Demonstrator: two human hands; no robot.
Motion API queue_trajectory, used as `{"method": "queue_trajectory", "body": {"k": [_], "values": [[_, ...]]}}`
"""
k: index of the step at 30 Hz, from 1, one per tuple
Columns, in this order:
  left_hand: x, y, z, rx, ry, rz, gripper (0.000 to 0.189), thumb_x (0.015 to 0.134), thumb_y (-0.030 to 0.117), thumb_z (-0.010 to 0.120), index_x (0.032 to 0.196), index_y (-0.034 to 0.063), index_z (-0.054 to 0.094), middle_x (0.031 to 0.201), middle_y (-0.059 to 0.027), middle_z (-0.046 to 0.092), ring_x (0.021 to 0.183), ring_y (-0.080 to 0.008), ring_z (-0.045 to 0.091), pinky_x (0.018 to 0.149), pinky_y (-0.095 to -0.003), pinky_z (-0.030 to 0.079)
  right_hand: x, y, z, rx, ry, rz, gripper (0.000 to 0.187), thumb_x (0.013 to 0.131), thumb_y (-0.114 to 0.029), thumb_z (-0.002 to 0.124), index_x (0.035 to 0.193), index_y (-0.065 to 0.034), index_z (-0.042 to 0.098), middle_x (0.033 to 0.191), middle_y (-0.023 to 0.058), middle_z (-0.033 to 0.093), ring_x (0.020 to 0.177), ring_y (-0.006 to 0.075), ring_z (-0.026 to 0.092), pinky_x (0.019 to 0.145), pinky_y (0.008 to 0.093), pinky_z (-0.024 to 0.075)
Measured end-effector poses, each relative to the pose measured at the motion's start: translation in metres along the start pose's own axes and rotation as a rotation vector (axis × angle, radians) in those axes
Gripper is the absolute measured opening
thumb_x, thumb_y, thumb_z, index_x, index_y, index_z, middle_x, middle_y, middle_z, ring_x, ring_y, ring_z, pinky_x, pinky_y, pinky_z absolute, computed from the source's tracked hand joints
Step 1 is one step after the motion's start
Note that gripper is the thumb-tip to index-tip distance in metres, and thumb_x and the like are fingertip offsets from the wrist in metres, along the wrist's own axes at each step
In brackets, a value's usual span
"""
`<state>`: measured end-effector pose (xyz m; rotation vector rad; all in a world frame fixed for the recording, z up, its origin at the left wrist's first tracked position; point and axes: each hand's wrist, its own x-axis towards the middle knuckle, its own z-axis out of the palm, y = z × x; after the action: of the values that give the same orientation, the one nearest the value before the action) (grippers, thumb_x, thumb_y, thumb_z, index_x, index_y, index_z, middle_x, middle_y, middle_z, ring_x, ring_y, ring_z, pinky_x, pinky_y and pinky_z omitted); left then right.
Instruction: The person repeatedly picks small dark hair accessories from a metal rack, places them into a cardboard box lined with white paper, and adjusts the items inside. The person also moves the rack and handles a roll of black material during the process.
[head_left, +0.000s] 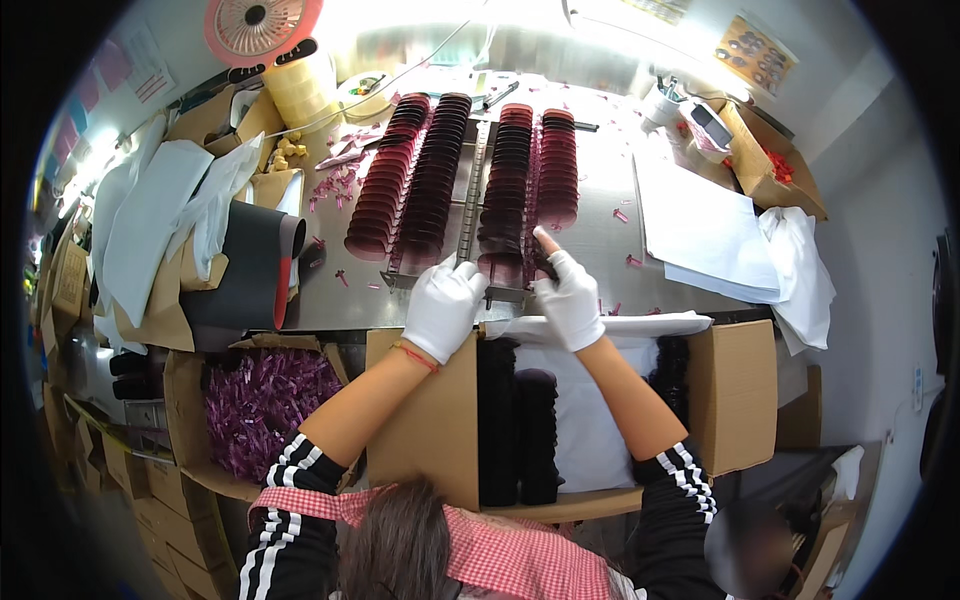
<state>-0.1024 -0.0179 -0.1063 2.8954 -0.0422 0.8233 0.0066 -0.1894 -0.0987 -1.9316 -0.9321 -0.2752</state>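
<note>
Four rows of dark red tinted lenses stand on a metal rack (472, 195) on the steel worktop, overlapping like scales. Two rows, one being the inner left lens row (435, 165), lie left of the rack's central metal strip. Right of the strip are the inner right lens row (506, 172) and a shorter outer right lens row (559, 165). My left hand (444, 311), in a white glove, is at the rack's front end, its fingertips partly hidden. My right hand (570, 300), also gloved, grips a small dark tool (543, 261) beside the inner right row's front.
Pink plastic offcuts (337, 184) litter the steel worktop (607, 277). White sheets (705, 217) lie at right. Below the edge stand a carton of purple plastic pieces (270, 412) and an open carton (731, 397) holding dark stacked lenses. Tape rolls (300, 86) and a fan (262, 26) stand back left.
</note>
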Motion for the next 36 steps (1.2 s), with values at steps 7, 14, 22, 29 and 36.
{"method": "queue_trajectory", "body": {"k": [7, 14, 22, 29, 36], "values": [[-0.002, 0.028, -0.019, -0.024, -0.092, -0.148, 0.037, 0.082, 0.015, 0.069, 0.116, 0.0037, 0.057, 0.121, -0.0149, 0.056, 0.124, -0.0370, 0.048, 0.105, -0.0474, 0.041, 0.016, -0.002, -0.006, -0.448, 0.157, -0.379, 0.044, 0.082, 0.010, 0.054, 0.125, -0.0001, 0.061, 0.124, 0.0199, 0.064, 0.110, 0.0310, 0.065, 0.092, 0.0356, 0.0552], [0.002, 0.074, -0.063, -2.430, -0.058, -1.027, 0.045, 0.102, 0.036, 0.054, 0.138, 0.0133, 0.040, 0.130, -0.0058, 0.052, 0.124, -0.0200, 0.051, 0.108, -0.0396, 0.040, -0.018, -0.093, -0.031, -0.001, -0.173, -0.108, 0.049, 0.077, -0.001, 0.067, 0.126, 0.0019, 0.061, 0.124, 0.0207, 0.064, 0.114, 0.0320, 0.063, 0.094, 0.0362, 0.0524], [-0.001, 0.046, -0.047, -1.806, -0.100, -0.985, 0.009, 0.096, 0.013, 0.059, 0.094, 0.0162, 0.051, 0.091, -0.0022, 0.063, 0.073, -0.0104, 0.060, 0.055, -0.0266, 0.048, 0.050, 0.006, -0.044, -0.296, -0.037, 0.033, 0.065, 0.075, -0.017, 0.078, 0.131, 0.0022, 0.051, 0.121, 0.0199, 0.061, 0.115, 0.0302, 0.058, 0.099, 0.0384, 0.0463], [0.016, 0.028, -0.006, -0.840, -0.251, -0.578, 0.017, 0.083, 0.012, 0.066, 0.097, 0.0070, 0.058, 0.086, -0.0092, 0.062, 0.074, -0.0163, 0.059, 0.071, -0.0316, 0.050, 0.118, 0.058, -0.040, 0.321, -0.464, 0.437, 0.071, 0.073, -0.009, 0.078, 0.137, -0.0019, 0.049, 0.126, 0.0159, 0.059, 0.118, 0.0248, 0.056, 0.100, 0.0364, 0.0464], [0.026, 0.004, -0.018, -1.105, -0.521, -0.599, 0.028, 0.085, 0.009, 0.059, 0.112, 0.0039, 0.067, 0.097, -0.0120, 0.070, 0.081, -0.0175, 0.067, 0.078, -0.0303, 0.053, 0.096, 0.044, -0.009, 0.043, -0.316, 0.068, 0.065, 0.079, 0.006, 0.064, 0.140, -0.0091, 0.053, 0.123, 0.0127, 0.066, 0.103, 0.0159, 0.066, 0.093, 0.0279, 0.0514]]}}
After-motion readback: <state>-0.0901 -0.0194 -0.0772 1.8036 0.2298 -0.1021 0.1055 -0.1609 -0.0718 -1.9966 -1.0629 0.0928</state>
